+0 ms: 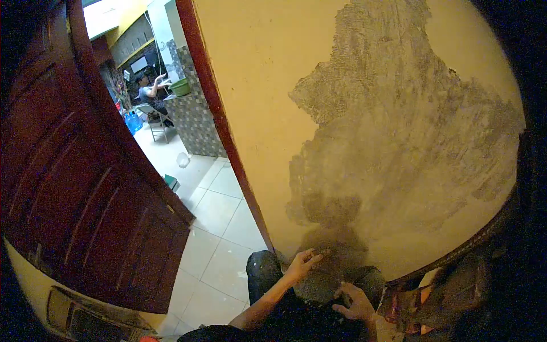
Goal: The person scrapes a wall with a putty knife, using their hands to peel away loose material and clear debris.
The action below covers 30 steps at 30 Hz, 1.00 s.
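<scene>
My left hand (302,267) is raised above my lap, close to the lower wall. Its fingers are slightly bent and apart, and I see nothing held in it. Lower and to the right, my right hand (356,303) hovers over my dark-clothed lap, with a gap between thumb and curled fingers and no object visible there. In front of both hands rises a yellow wall (256,114) with a large rough grey patch (387,131) where the paint is gone. A dark shadow falls on the lower part of that patch. My left knee (263,273) is bent near the wall's edge.
A dark red wooden door (85,171) stands ajar at left. Beyond it, white floor tiles (219,211) lead to a room where a person (149,94) sits on a folding chair (154,122) near a green basin (180,87). Cluttered items (416,305) lie at lower right.
</scene>
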Tool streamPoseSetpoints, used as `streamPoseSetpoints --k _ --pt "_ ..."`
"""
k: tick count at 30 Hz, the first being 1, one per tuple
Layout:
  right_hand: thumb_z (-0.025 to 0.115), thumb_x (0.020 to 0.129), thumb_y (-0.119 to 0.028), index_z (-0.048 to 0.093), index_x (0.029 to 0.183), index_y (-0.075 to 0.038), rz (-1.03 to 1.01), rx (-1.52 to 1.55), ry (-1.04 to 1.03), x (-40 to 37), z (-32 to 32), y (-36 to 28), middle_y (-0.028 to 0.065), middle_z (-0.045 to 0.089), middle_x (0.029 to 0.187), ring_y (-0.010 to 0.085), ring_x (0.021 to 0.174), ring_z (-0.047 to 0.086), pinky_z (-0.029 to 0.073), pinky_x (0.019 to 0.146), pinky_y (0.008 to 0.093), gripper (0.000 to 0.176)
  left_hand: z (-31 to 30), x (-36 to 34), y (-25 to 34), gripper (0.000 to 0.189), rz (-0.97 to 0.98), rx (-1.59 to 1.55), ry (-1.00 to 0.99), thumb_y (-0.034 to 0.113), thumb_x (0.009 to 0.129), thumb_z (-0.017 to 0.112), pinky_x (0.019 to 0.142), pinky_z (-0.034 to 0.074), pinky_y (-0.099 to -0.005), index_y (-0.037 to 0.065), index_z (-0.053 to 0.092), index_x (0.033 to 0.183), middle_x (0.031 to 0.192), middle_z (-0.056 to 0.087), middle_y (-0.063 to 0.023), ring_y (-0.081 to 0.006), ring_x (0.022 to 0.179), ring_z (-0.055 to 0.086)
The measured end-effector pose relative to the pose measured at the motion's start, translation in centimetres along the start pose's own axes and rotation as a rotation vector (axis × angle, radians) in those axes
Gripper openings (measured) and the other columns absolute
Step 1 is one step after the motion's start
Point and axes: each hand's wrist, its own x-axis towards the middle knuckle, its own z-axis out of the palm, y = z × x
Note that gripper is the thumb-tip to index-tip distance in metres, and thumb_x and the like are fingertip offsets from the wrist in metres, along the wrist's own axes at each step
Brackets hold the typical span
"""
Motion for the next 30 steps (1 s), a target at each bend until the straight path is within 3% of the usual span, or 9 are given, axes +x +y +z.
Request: streamPoseSetpoints --k 4,7,9,16,19,21,22,24,30 --pt "0.078 0.075 -0.037 0.063 0.091 -0.009 0.022 0.001 -0.027 0.1 -0.4 -0.8 0.0102 0.055 0.075 0.0299 0.069 0.056 0.048 0.068 0.041 0.036 -0.3 0.6 -2.0 0.04 -0.022 0.077 -0.027 0.039 0.093 0.068 0.061 0.04 -0.0262 0.001 0.067 0.106 0.08 0.057 0.0019 -0.0078 0.069 0.049" --pt "0.076 0.077 -0.032 0.064 0.089 -0.008 -0.03 -0.035 0.019 0.0 -0.2 -0.5 0.0106 0.057 0.075 0.0315 0.069 0.057 0.049 0.07 0.042 0.03 0.1 0.4 -1.9 0.047 -0.018 0.048 0.096 0.039 0.093 0.068 0.06 0.041 -0.0261 -0.002 0.064 0.116 0.08 0.057 0.0013 -0.0083 0.068 0.049" --pt "0.074 0.078 -0.028 0.064 0.087 -0.008 -0.08 -0.068 0.081 -0.1 0.0 -0.1 0.0109 0.059 0.076 0.0329 0.069 0.057 0.049 0.072 0.0432 0.025 -0.5 0.7 -1.9 0.06 -0.056 0.135 -0.027 0.04 0.093 0.068 0.063 0.045 -0.0268 -0.006 0.058 0.128 0.09 0.061 -0.003 -0.0105 0.073 0.054" --pt "0.074 0.077 -0.026 0.063 0.084 -0.007 -0.04 -0.035 0.105 -0.5 0.3 0.1 0.0121 0.06 0.077 0.033 0.069 0.058 0.05 0.073 0.0445 0.023 -0.4 2.0 -6.1 0.069 0.067 0.154 0.054 0.042 0.092 0.068 0.074 0.049 -0.0281 -0.008 0.051 0.135 0.1 0.065 -0.0098 -0.0142 0.082 0.059" --pt "0.074 0.077 -0.026 0.063 0.083 -0.007 0.032 -0.005 0.028 -0.3 -0.5 -0.8 0.0126 0.06 0.075 0.0331 0.069 0.059 0.05 0.074 0.0438 0.023 -0.1 1.3 -4.9 0.061 0.048 0.227 0.133 0.043 0.092 0.068 0.072 0.047 -0.0279 -0.007 0.059 0.126 0.089 0.064 -0.0066 -0.0119 0.079 0.057" --pt "0.074 0.077 -0.025 0.063 0.083 -0.007 0.064 -0.027 0.0 -0.3 -0.6 -1.2 0.0126 0.059 0.073 0.0337 0.068 0.059 0.051 0.073 0.0432 0.022 0.3 -0.4 -1.1 0.05 0.016 0.073 0.021 0.043 0.093 0.067 0.064 0.043 -0.0282 -0.004 0.065 0.109 0.076 0.06 -0.0022 -0.0095 0.072 0.054" --pt "0.074 0.077 -0.025 0.063 0.083 -0.007 0.063 -0.027 0.001 -0.4 -0.4 -0.9 0.0126 0.059 0.073 0.0337 0.068 0.059 0.051 0.073 0.0432 0.022 0.7 -0.8 -0.7 0.05 0.017 0.074 0.021 0.043 0.093 0.067 0.064 0.043 -0.0282 -0.004 0.065 0.109 0.076 0.06 -0.0022 -0.0095 0.072 0.054" --pt "0.074 0.077 -0.025 0.064 0.084 -0.007 -0.105 -0.06 0.105 -0.4 0.2 0.2 0.012 0.059 0.072 0.0336 0.068 0.059 0.051 0.07 0.043 0.022 1.3 -1.1 -0.3 0.042 0.088 0.054 0.105 0.044 0.093 0.066 0.057 0.039 -0.0283 0.002 0.064 0.089 0.066 0.054 0.0019 -0.0081 0.063 0.049" --pt "0.075 0.077 -0.025 0.065 0.087 -0.008 0.032 -0.039 0.061 -0.6 0.0 -0.4 0.0114 0.059 0.074 0.0328 0.067 0.058 0.049 0.065 0.044 0.022 1.4 -1.1 -0.9 0.041 -0.028 0.16 0.016 0.045 0.093 0.066 0.054 0.037 -0.0284 0.007 0.058 0.078 0.065 0.052 0.0018 -0.0078 0.06 0.048"
